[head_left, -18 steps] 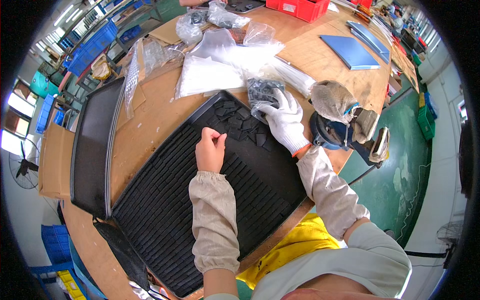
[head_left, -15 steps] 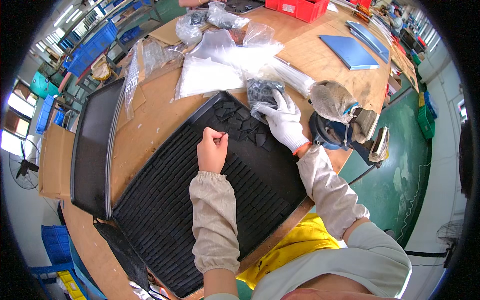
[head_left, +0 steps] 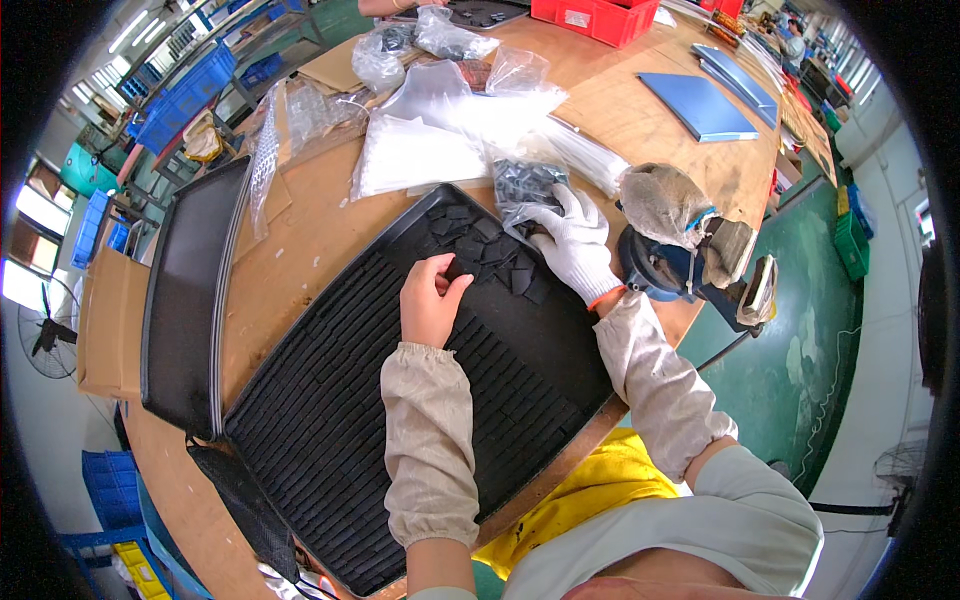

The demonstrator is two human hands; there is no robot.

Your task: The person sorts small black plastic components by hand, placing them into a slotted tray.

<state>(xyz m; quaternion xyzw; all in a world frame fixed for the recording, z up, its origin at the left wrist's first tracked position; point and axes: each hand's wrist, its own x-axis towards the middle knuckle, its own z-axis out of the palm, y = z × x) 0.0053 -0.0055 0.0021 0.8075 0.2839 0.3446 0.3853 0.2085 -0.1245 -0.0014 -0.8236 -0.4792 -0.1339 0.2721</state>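
Note:
A large black tray (head_left: 560, 350) lies slanted on the table before me. Rows of narrow black strips (head_left: 330, 400) fill much of it, and loose black square pieces (head_left: 487, 252) are heaped near its far corner. Bare, my left hand (head_left: 430, 303) is over the tray beside this heap. Its thumb and forefinger are apart, with a dark piece showing between them; I cannot tell if they touch it. My right hand (head_left: 575, 245), in a white glove, is closed on the near side of a clear plastic bag (head_left: 525, 185) of black pieces at the tray's far edge.
White plastic sheets (head_left: 420, 155) lie beyond the tray. Another black tray (head_left: 195, 300) stands at left. To the right are a cloth-covered clamp-like tool (head_left: 660, 260) and blue panels (head_left: 700, 105). A red crate (head_left: 595, 20) and another person's hand (head_left: 400, 6) are at the far side.
My left thumb and forefinger have gone from a closed pinch to apart. My right hand has shifted slightly right on the bag, its fingers less outstretched.

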